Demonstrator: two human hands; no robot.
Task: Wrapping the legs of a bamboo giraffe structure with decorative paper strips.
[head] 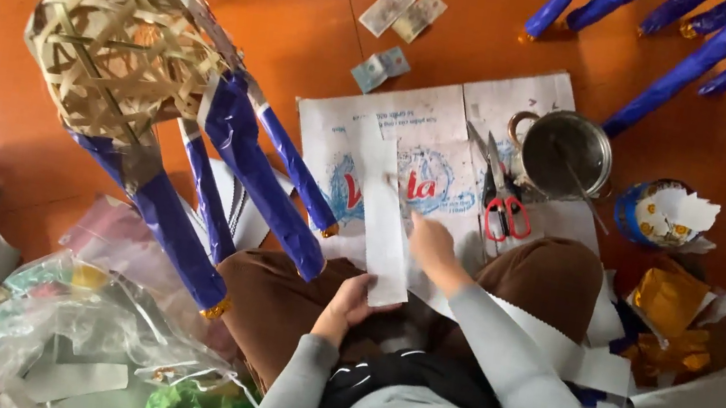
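head view, left hand (350, 308) gripping paper strip's (381, 212) near end, right hand (427, 242) pinching its edge, scissors (502, 201) just beside

Both hands reach forward: left (346, 305) curled, right (430, 243) extended, fingers pinched.

The one camera sits on my head and looks steeply down past my chest to the orange floor (294, 21) where I sit. My lap and grey sleeves fill the near edge, close to the lens. My left hand (347, 307) and right hand (430, 243) lie around the middle of the view, the woven bamboo frame (117, 52) to the left, the metal pot (566, 154) farther off to the right. No second view shares this scene.
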